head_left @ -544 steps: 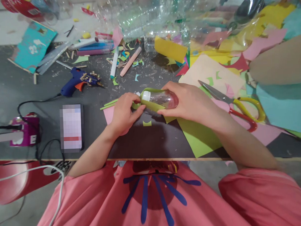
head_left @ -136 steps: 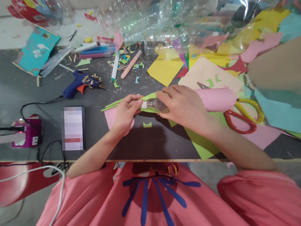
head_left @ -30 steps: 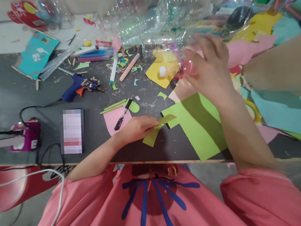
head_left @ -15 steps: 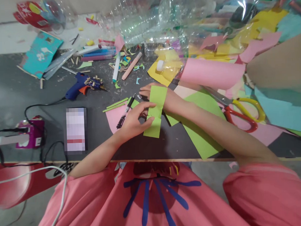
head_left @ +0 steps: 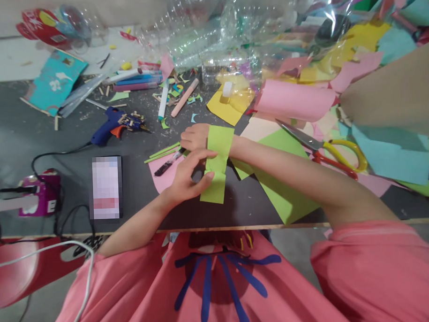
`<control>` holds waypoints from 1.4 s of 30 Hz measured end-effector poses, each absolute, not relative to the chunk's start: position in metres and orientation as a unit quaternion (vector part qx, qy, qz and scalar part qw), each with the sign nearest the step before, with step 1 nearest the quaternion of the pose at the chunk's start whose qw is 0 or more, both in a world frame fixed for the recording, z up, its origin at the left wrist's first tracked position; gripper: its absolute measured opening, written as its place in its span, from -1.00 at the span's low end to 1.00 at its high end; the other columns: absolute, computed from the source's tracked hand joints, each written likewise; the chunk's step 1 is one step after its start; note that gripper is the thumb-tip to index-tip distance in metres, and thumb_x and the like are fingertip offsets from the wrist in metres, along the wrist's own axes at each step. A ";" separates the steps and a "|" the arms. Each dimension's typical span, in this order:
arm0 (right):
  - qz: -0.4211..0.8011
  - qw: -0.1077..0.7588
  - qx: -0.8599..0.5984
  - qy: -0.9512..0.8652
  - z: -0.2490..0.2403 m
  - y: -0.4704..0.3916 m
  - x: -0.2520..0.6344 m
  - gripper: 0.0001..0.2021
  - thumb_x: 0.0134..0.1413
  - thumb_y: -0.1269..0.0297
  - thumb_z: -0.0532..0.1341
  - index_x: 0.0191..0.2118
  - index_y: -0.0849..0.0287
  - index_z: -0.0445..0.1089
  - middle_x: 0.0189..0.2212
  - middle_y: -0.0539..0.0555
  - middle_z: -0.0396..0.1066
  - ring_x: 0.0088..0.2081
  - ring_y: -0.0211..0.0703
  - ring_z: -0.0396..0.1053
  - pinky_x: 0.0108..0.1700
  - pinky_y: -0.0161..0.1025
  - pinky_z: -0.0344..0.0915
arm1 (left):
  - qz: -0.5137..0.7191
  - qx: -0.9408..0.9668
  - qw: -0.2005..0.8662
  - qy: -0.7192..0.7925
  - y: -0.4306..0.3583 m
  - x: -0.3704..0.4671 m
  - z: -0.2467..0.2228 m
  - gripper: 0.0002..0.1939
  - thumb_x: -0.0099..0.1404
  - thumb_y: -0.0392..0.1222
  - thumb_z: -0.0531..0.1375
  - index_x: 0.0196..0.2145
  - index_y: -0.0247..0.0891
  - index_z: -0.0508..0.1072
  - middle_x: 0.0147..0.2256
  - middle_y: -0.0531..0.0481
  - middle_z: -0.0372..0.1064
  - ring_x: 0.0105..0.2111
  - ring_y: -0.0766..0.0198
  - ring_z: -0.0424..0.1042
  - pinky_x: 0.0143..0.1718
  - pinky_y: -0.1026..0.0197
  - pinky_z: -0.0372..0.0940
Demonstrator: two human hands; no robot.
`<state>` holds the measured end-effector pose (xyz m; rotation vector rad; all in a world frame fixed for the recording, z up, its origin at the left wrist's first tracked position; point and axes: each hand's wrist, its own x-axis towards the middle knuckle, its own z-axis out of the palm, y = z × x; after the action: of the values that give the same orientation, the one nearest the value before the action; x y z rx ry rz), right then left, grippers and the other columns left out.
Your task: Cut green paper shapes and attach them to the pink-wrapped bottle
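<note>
My left hand [head_left: 187, 176] pinches a light green paper strip [head_left: 219, 163] between thumb and fingers. The strip stands out over the dark table, with a crease and small notches near its middle. Behind it, my right hand [head_left: 194, 137] reaches across to the left, its wrist partly covered by the strip. Its curled fingers are on the upper end of a black pen [head_left: 168, 163]; the fingertips are mostly hidden. Beneath the pen lies a pink paper piece [head_left: 162, 177], with thin green paper rolls [head_left: 162, 152] along its top edge.
Scissors [head_left: 316, 145] lie on green paper [head_left: 289, 186] under my right forearm's far side. To the left are a blue glue gun [head_left: 107, 126], a phone [head_left: 106, 188] and a purple box [head_left: 40, 195]. A pink-wrapped bottle [head_left: 297, 101], markers [head_left: 184, 97] and clear plastic bottles lie behind.
My right hand has moved left and closed around the pen's upper end. The pen has swung to a flatter angle. My left hand still holds the green strip.
</note>
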<state>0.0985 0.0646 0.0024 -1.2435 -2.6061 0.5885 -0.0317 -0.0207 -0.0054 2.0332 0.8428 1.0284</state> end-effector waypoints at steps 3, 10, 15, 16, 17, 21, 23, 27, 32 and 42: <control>0.202 0.131 -0.346 -0.907 -0.001 0.070 0.126 -0.83 0.23 0.33 0.03 -0.28 0.16 0.35 -0.31 0.01 0.43 -0.25 -0.25 0.34 -0.18 -0.14 0.22 | 0.404 0.777 0.340 0.343 -0.022 -0.033 -0.005 -0.70 0.32 -0.07 0.12 -0.04 -0.21 0.37 -0.21 -0.09 0.41 -0.29 0.28 0.39 -0.31 0.25 0.32; 0.446 0.434 -0.441 -0.646 -0.010 0.045 0.189 -0.82 0.16 0.14 0.18 -0.32 0.06 0.16 -0.65 -0.18 0.12 -0.65 -0.37 0.12 -0.58 -0.34 0.11 | 0.323 0.763 0.335 0.449 -0.019 -0.026 -0.011 -0.71 0.31 -0.16 0.06 -0.04 -0.25 0.37 -0.10 -0.10 0.44 -0.18 0.26 0.44 -0.13 0.19 0.36; 0.530 0.475 -0.458 -0.533 -0.009 0.014 0.195 -0.80 0.02 0.33 0.26 -0.43 0.09 0.17 -0.69 -0.19 0.19 -0.69 -0.41 0.15 -0.64 -0.39 0.11 | 0.174 0.820 0.309 0.450 -0.007 -0.016 -0.017 -0.56 0.28 -0.15 0.13 0.11 -0.27 0.30 0.08 -0.19 0.37 0.13 0.06 0.30 0.16 -0.01 0.22; 0.540 0.481 -0.458 -0.517 -0.010 0.012 0.194 -0.83 0.02 0.35 0.25 -0.42 0.10 0.19 -0.69 -0.18 0.21 -0.69 -0.41 0.16 -0.64 -0.39 0.14 | 0.153 0.832 0.295 0.444 -0.005 -0.015 -0.018 -0.53 0.28 -0.15 0.13 0.13 -0.29 0.28 0.11 -0.22 0.34 0.19 0.02 0.24 0.21 -0.05 0.16; 0.553 0.485 -0.455 -0.503 -0.011 0.010 0.192 -0.86 0.03 0.34 0.24 -0.41 0.11 0.22 -0.68 -0.17 0.23 -0.69 -0.41 0.19 -0.63 -0.40 0.17 | 0.133 0.842 0.282 0.440 -0.003 -0.015 -0.018 -0.51 0.28 -0.14 0.14 0.15 -0.31 0.26 0.14 -0.24 0.31 0.23 -0.01 0.17 0.24 -0.09 0.11; 0.619 0.450 -0.434 -0.476 -0.019 0.006 0.186 -0.85 0.11 0.19 0.21 -0.28 0.12 0.28 -0.60 -0.15 0.31 -0.66 -0.39 0.31 -0.64 -0.42 0.24 | 0.083 0.852 0.257 0.449 0.001 -0.017 -0.014 -0.42 0.27 -0.11 0.16 0.21 -0.33 0.20 0.23 -0.27 0.18 0.31 -0.06 0.01 0.28 -0.16 0.02; 0.634 0.412 -0.430 -0.494 -0.021 0.004 0.184 -0.81 0.11 0.13 0.21 -0.26 0.13 0.30 -0.58 -0.13 0.32 -0.63 -0.37 0.35 -0.63 -0.43 0.27 | 0.075 0.847 0.262 0.456 0.003 -0.018 -0.010 -0.38 0.24 -0.12 0.18 0.22 -0.35 0.18 0.24 -0.28 0.15 0.32 -0.08 -0.02 0.28 -0.17 0.01; 0.595 0.409 -0.453 -0.523 -0.024 0.000 0.182 -0.70 0.10 0.03 0.21 -0.19 0.15 0.35 -0.45 -0.03 0.38 -0.55 -0.34 0.39 -0.54 -0.39 0.38 | 0.098 0.829 0.313 0.452 0.007 -0.019 -0.003 -0.31 0.17 -0.16 0.24 0.24 -0.30 0.17 0.27 -0.23 0.11 0.31 -0.07 0.02 0.30 -0.15 -0.02; 0.537 0.463 -0.482 -0.516 -0.027 -0.004 0.180 -0.64 0.09 0.00 0.18 -0.07 0.09 0.33 -0.18 0.07 0.26 -0.41 -0.27 0.38 -0.59 -0.35 0.41 | 0.230 0.722 0.470 0.452 0.005 -0.020 -0.007 -0.34 0.19 -0.16 0.19 0.24 -0.17 0.15 0.20 -0.17 0.21 -0.08 0.22 0.45 0.01 0.11 0.36; 0.451 0.514 -0.495 -0.537 -0.028 -0.003 0.180 -0.71 0.13 0.00 0.16 -0.17 0.09 0.32 -0.43 -0.04 0.22 -0.51 -0.31 0.22 -0.56 -0.35 0.23 | 0.119 0.842 0.279 0.447 0.000 -0.006 -0.024 -0.29 0.19 -0.08 0.27 0.23 -0.33 0.17 0.21 -0.28 0.21 0.24 -0.02 0.18 0.24 -0.06 0.11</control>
<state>0.1802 -0.0030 -0.0283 -1.1911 -1.2899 1.0833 -0.0063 -0.0002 -0.0242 2.2583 1.1982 0.3185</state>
